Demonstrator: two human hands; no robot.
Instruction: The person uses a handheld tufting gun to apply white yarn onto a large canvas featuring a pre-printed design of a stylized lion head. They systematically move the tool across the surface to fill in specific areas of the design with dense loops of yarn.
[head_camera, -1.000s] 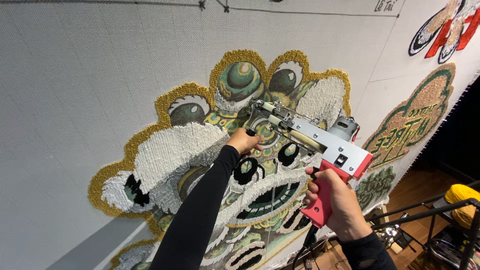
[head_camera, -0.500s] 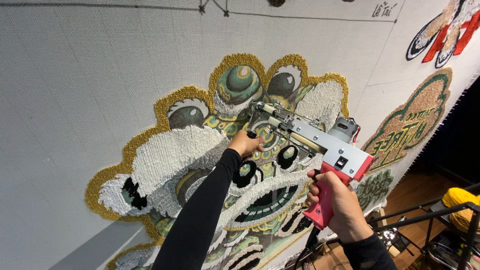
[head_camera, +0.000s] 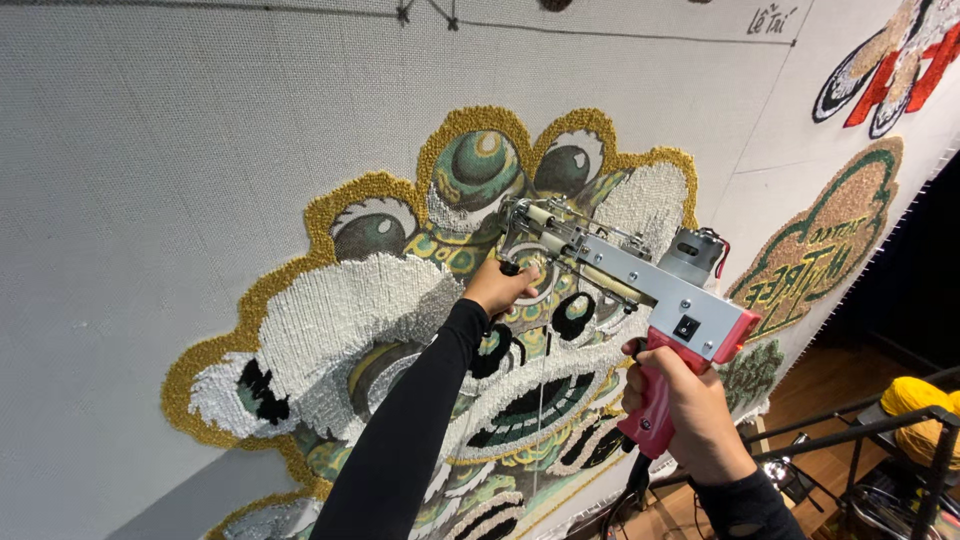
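Observation:
A tufting gun (head_camera: 640, 275) with a silver body and a pink grip is pressed nose-first against a stretched white cloth (head_camera: 200, 150). My right hand (head_camera: 685, 410) is closed around the pink grip at the lower right. My left hand (head_camera: 500, 288), in a black sleeve, grips the gun's front handle close to the cloth. The needle end sits on a tufted lion-like face (head_camera: 450, 330) in gold, white and green yarn, just below its two green eyes.
Other tufted designs sit on the cloth at the right: a green and gold oval badge (head_camera: 820, 245) and a red, white and black piece (head_camera: 890, 60). A yellow yarn cone (head_camera: 915, 400) and black metal rails (head_camera: 860, 430) stand over wooden floor at the lower right.
The view has shifted slightly, so the tufted face sits a little lower and to the left. Both hands keep the same hold on the gun, which stays on the same area.

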